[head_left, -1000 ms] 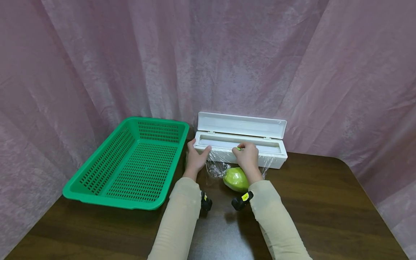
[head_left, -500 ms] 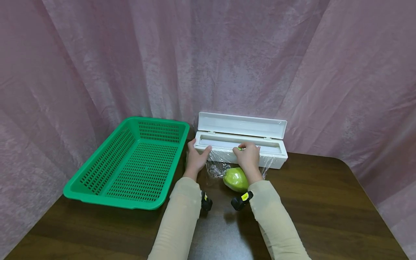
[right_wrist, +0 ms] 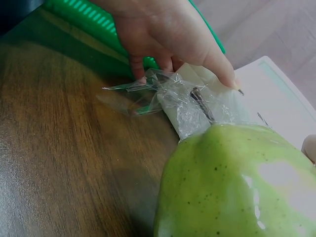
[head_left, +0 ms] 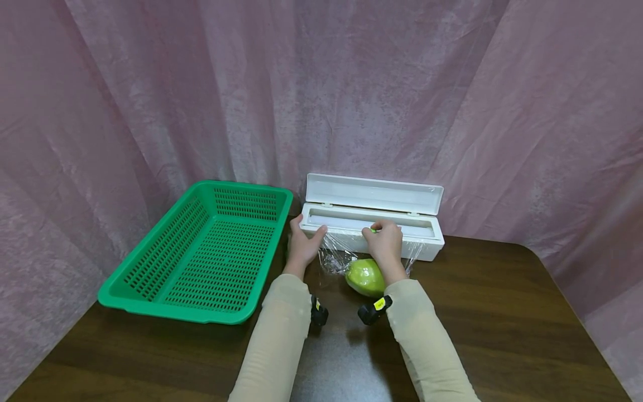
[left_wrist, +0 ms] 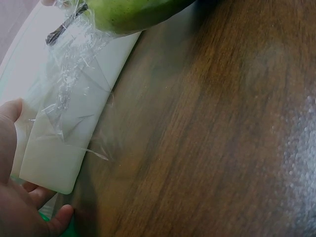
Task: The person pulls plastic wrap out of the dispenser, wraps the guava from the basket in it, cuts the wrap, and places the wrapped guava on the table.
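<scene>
A white cling film box (head_left: 374, 243) stands with its lid raised at the back of the table. My left hand (head_left: 302, 245) grips its left end, thumb over the front top edge; in the left wrist view the fingers (left_wrist: 37, 193) reach round the end. My right hand (head_left: 384, 244) pinches a small green slider (head_left: 373, 230) at the box's front edge, mostly hidden by the fingers. Clear cling film (head_left: 335, 258) hangs from that edge down to a green pear (head_left: 364, 277) lying in front. The right wrist view shows film bunched around the pear's dark stem (right_wrist: 202, 104).
A green perforated plastic basket (head_left: 173, 314) sits on the left, close to my left hand. The brown wooden table (head_left: 497, 312) extends to the right and front. Behind the box hangs a pink curtain (head_left: 372, 100).
My right hand has shifted slightly to the right along the box's front edge with the green slider. The left hand, box and pear stay in place.
</scene>
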Tool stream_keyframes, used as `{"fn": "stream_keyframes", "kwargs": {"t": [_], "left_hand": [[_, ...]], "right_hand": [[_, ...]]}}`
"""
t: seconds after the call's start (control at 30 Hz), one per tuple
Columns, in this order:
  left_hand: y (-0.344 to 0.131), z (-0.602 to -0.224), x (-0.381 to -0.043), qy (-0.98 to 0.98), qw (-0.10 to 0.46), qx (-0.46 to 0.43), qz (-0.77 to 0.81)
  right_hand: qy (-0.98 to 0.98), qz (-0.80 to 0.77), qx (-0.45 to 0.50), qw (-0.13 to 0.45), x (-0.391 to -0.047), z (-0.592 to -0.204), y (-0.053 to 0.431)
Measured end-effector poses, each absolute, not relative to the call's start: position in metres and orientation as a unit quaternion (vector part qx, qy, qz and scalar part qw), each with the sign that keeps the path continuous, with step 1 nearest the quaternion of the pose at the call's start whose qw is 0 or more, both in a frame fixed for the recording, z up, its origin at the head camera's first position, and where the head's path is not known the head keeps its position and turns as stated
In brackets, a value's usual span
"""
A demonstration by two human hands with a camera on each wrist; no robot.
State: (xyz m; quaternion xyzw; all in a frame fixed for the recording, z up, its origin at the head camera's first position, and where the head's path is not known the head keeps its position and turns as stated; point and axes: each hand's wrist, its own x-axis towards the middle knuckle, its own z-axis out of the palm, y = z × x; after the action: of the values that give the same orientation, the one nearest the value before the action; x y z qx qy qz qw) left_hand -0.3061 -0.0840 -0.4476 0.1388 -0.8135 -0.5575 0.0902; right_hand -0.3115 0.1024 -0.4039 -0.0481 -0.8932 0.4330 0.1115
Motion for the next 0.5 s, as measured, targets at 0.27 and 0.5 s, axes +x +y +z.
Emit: {"fn": "stream_keyframes", "kwargs": {"t": [0.27, 0.5], "left_hand": [[-0.0846, -0.4482, -0.3063, -0.814, 0.092, 0.136, -0.558], [-0.0846, -0.4484, -0.3066, -0.815, 0.089, 0.137, -0.555]], "right_hand": [[-0.891, 0.438, -0.063, 0.104, -0.3104, -0.4036, 0.1014], [-0.889, 0.440, -0.063, 0.112, -0.3095, -0.4025, 0.1028]]}}
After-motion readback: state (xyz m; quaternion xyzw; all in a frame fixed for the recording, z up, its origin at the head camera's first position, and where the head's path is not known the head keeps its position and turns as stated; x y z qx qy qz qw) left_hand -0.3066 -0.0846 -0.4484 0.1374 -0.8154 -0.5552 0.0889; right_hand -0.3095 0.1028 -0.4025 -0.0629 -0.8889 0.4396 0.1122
